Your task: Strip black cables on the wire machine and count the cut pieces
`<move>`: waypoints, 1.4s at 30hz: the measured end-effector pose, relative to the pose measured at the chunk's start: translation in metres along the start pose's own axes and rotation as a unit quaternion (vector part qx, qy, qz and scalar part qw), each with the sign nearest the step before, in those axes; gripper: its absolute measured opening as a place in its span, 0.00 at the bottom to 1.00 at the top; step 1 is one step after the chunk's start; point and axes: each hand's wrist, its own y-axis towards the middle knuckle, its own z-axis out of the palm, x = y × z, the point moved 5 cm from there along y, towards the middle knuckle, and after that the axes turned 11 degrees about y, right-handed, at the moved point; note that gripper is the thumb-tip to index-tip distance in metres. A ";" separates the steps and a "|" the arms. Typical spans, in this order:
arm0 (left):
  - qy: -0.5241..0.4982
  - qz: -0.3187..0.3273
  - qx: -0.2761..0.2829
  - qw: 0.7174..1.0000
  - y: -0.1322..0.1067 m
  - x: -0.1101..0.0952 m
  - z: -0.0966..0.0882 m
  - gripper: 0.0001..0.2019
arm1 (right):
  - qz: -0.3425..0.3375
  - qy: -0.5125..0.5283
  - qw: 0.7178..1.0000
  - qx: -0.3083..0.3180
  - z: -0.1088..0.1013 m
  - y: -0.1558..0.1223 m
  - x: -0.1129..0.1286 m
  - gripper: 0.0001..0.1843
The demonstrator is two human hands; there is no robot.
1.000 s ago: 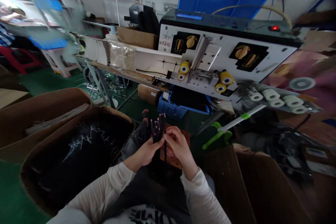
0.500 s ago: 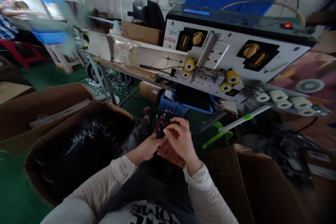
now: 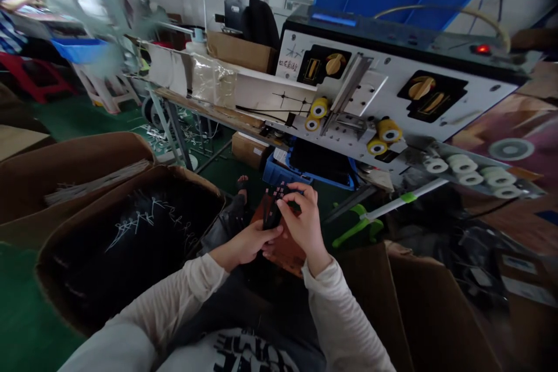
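A bundle of black wires (image 3: 274, 212) with small pink-red tips sits between my hands, partly hidden by my fingers. My left hand (image 3: 246, 244) grips it from the lower left, and my right hand (image 3: 303, 224) curls over it from the right, fingers pinching the wires. Under both hands, a brown board (image 3: 282, 254) rests on my lap, and the heel of my left hand is just above it. Long cream sleeves cover both forearms.
A cardboard box (image 3: 192, 183) of coiled black wire stands close at my left, with another box (image 3: 87, 157) behind it. A third box (image 3: 418, 302) stands at my right. Ahead are a white wire-processing machine (image 3: 392, 75) with yellow rollers and a blue crate (image 3: 279, 173).
The wire bundle has sunk lower and tilted into my hands, and my right hand has risen over its top. The view has shifted slightly, moving the machine to the right.
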 end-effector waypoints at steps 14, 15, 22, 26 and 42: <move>-0.011 -0.003 0.001 1.000 -0.003 0.010 0.003 0.17 | 0.025 0.003 0.994 0.107 -0.007 -0.008 0.001 0.02; -0.010 -0.006 0.002 1.000 -0.003 0.011 0.003 0.17 | 0.032 0.009 0.994 0.109 -0.007 -0.009 0.001 0.02; 0.004 -0.008 -0.007 1.000 -0.003 0.011 0.007 0.17 | 0.073 0.075 0.987 0.119 -0.006 -0.013 -0.002 0.01; 0.008 -0.012 -0.013 1.000 -0.001 0.014 0.006 0.17 | 0.056 0.101 0.986 0.118 -0.005 -0.014 0.001 0.04; 0.040 0.007 0.001 0.999 -0.005 0.015 0.012 0.20 | 0.146 0.087 0.979 0.109 -0.004 -0.017 -0.010 0.03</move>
